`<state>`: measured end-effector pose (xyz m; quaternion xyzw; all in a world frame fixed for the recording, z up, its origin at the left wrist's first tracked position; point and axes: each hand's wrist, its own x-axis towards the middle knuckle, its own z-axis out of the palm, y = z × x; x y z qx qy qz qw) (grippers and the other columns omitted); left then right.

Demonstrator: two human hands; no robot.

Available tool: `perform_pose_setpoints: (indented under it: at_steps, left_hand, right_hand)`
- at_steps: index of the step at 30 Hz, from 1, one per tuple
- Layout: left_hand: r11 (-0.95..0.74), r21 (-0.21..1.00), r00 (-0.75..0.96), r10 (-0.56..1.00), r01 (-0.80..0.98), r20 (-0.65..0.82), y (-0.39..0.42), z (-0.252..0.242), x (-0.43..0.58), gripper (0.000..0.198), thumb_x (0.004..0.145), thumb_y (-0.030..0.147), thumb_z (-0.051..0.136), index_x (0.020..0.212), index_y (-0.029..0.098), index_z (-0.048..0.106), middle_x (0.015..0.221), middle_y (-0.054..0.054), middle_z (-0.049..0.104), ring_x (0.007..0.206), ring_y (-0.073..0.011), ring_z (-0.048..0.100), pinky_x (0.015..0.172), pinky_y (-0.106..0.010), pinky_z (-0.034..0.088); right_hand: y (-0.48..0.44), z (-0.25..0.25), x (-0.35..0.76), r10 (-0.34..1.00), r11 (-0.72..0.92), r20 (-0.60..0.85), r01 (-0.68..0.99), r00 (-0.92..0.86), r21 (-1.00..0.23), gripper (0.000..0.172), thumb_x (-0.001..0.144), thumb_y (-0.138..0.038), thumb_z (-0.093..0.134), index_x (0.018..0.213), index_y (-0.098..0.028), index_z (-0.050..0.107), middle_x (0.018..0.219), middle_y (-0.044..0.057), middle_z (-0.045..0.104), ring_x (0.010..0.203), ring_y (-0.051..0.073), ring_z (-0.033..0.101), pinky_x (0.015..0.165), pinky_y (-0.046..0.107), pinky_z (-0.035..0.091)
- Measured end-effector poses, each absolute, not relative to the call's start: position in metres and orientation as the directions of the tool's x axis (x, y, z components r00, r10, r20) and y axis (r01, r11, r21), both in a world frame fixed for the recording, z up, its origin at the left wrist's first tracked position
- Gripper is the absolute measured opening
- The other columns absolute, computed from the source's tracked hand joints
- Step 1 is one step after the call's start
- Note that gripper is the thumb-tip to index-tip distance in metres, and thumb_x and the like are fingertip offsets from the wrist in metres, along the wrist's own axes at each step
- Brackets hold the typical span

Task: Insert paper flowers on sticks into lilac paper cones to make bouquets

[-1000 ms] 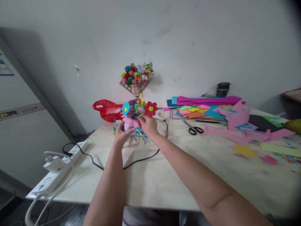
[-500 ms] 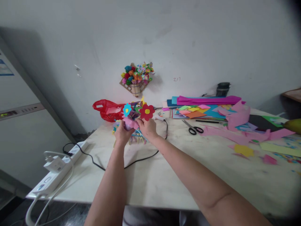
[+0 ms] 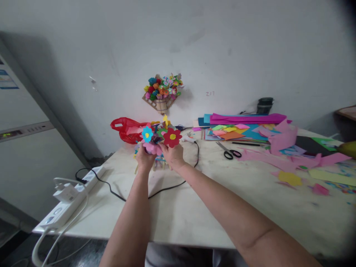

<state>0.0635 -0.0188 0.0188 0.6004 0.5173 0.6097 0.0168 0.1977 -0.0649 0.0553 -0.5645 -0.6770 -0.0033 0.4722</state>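
Both my hands hold a small paper flower bouquet [image 3: 158,136] above the far left part of the table [image 3: 194,207]. A blue flower [image 3: 147,134], a red flower [image 3: 172,137] with a yellow centre and a pink flower [image 3: 152,147] stand out in it. My left hand [image 3: 144,158] grips the bouquet from the left, fingers closed round its base. From the right, my right hand [image 3: 174,155] pinches it just under the red flower. Coloured paper strips [image 3: 160,164] lie on the table beneath the hands.
A black cable [image 3: 167,185] runs from a white power strip [image 3: 69,196] on the left edge. A red plastic bag [image 3: 126,129] lies behind the bouquet. Scissors [image 3: 228,152], stacked coloured paper [image 3: 239,124] and pink scraps [image 3: 289,155] cover the right. A flower basket [image 3: 161,92] hangs on the wall.
The bouquet has been turned and tipped slightly towards me; the red flower dropped lower and moved left, and both hands shifted a little with it.
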Motion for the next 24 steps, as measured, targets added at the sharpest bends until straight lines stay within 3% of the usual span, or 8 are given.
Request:
perform_pose_setpoints:
  at_steps: [12, 18, 24]
  left_hand:
    - [-0.527, 0.645, -0.254, 0.630, 0.554, 0.734, -0.013, 0.013, 0.060, 0.034, 0.059, 0.035, 0.067, 0.086, 0.022, 0.053, 0.079, -0.001, 0.062, 0.074, -0.0184, 0.057, 0.071, -0.029, 0.045]
    - [-0.554, 0.634, -0.243, 0.619, 0.539, 0.747, -0.010, 0.013, 0.059, 0.035, 0.055, 0.034, 0.068, 0.084, 0.021, 0.054, 0.075, 0.000, 0.062, 0.071, -0.0174, 0.057, 0.069, -0.030, 0.046]
    - [-0.554, 0.641, -0.244, 0.625, 0.531, 0.742, -0.009, 0.014, 0.060, 0.033, 0.054, 0.035, 0.067, 0.081, 0.020, 0.054, 0.073, 0.000, 0.062, 0.068, -0.0162, 0.058, 0.067, -0.029, 0.048]
  right_hand:
    - [-0.063, 0.051, 0.196, 0.730, 0.399, 0.677, 0.743, 0.098, -0.537, 0.029, 0.090, -0.038, 0.049, 0.095, -0.021, 0.072, 0.101, 0.007, 0.073, 0.099, 0.022, 0.064, 0.080, 0.028, 0.045]
    - [-0.060, 0.047, 0.193, 0.692, 0.361, 0.717, 0.817, 0.089, -0.450, 0.025, 0.088, -0.032, 0.051, 0.086, -0.020, 0.074, 0.083, 0.008, 0.074, 0.086, 0.021, 0.067, 0.072, 0.027, 0.045]
    - [-0.062, 0.041, 0.199, 0.620, 0.482, 0.783, 0.813, -0.052, -0.328, 0.015, 0.081, -0.028, 0.059, 0.085, -0.023, 0.073, 0.085, 0.003, 0.075, 0.082, 0.017, 0.068, 0.067, 0.022, 0.044]
